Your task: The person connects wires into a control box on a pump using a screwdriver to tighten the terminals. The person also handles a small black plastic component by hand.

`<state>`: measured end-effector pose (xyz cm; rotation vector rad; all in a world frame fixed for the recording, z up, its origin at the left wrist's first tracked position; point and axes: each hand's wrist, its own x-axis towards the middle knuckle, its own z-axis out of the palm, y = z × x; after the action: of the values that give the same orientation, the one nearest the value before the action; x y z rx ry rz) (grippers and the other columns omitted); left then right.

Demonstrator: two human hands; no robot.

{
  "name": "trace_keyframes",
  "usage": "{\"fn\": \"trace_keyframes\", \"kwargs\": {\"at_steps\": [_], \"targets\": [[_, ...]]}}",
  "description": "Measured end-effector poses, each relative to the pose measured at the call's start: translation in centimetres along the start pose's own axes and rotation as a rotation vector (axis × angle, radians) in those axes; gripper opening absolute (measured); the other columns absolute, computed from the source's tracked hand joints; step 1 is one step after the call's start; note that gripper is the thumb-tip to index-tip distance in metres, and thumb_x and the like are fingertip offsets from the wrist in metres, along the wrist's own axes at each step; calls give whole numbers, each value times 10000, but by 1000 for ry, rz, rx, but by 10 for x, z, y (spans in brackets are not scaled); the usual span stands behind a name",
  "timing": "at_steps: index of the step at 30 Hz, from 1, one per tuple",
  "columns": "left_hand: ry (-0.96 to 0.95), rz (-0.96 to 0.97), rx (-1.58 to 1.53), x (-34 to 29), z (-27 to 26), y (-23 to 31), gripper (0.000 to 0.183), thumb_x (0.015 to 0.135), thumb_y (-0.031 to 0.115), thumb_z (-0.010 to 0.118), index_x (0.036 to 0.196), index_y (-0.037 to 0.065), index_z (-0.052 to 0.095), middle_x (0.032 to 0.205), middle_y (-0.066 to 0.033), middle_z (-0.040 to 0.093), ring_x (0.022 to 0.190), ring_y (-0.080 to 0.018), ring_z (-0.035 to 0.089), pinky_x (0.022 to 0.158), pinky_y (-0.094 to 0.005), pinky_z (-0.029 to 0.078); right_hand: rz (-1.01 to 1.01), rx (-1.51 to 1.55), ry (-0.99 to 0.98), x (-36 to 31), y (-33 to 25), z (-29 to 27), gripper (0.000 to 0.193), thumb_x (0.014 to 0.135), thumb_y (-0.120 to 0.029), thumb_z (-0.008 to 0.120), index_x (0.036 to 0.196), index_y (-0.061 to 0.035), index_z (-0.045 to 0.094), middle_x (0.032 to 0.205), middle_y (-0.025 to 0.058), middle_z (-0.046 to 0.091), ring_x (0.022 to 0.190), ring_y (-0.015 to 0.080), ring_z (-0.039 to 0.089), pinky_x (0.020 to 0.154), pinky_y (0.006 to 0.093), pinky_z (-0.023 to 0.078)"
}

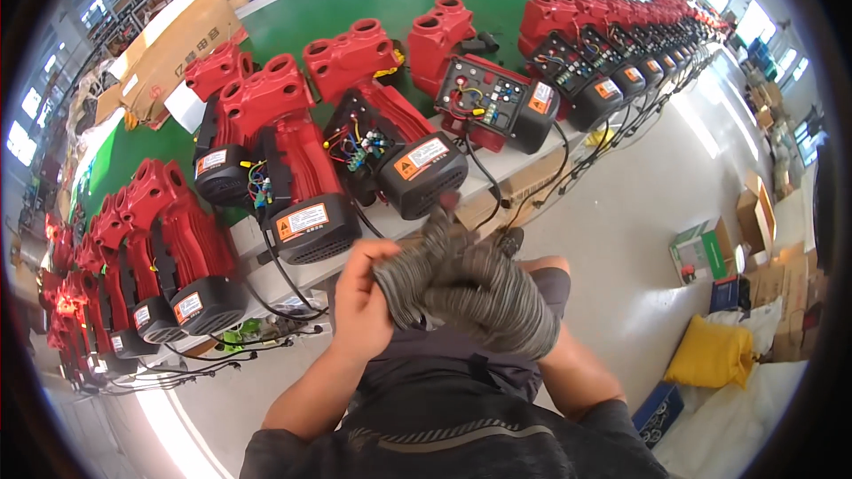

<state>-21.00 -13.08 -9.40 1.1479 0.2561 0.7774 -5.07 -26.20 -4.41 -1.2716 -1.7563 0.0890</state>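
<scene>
My left hand (359,306) is bare. Its fingers are closed on the cuff of a loose grey knit work glove (406,282) in front of my waist. My right hand (497,302) wears a matching grey ribbed glove and presses up against the loose one. Its fingers look bent around that glove, though dark knit and some blur partly hide them. Just beyond my hands, on the bench edge, lie red pump motors with black end covers; the nearest motor (417,173) has coloured wires showing at its side.
A green-topped bench (373,0) curves past me with rows of red pump motors on both sides. Another motor (497,102) has an open terminal box. Black power cords (475,160) hang over the edge. On the right floor are a yellow sack (710,350) and an open carton (701,253).
</scene>
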Motion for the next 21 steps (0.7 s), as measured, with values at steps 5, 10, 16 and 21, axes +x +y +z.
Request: {"fn": "trace_keyframes", "kwargs": {"at_steps": [5, 10, 16, 21], "targets": [[-165, -190, 388, -2, 20, -30, 218, 944, -50, 597, 1148, 24, 572, 863, -37, 668, 729, -68, 601, 610, -264, 457, 454, 148, 87, -58, -13, 6, 285, 855, -174, 792, 1079, -41, 676, 1001, 117, 628, 869, 294, 626, 712, 403, 508], [-426, -135, 642, 18, 42, -40, 216, 943, -34, 606, 1150, 19, 570, 819, -57, 652, 675, -59, 590, 603, -247, 465, 877, 66, 19, -78, -18, 5, 246, 877, -184, 762, 1044, -25, 676, 839, 123, 660, 757, 316, 655, 667, 401, 518], [-631, -75, 770, 34, 44, -34, 182, 935, 38, 618, 1114, 25, 589, 912, -98, 699, 714, -235, 704, 610, -351, 536, 840, -34, 93, -106, -1, 11, 145, 933, -126, 650, 1037, -29, 680, 814, 184, 681, 725, 362, 665, 652, 416, 516], [-1015, 270, 1466, 42, 26, -47, 167, 902, 73, 568, 1067, 60, 589, 821, -168, 634, 737, -384, 677, 636, -476, 550, 902, -2, 263, -105, 3, 17, 126, 909, -116, 642, 1000, -33, 668, 782, 178, 667, 688, 359, 669, 629, 434, 520]]}}
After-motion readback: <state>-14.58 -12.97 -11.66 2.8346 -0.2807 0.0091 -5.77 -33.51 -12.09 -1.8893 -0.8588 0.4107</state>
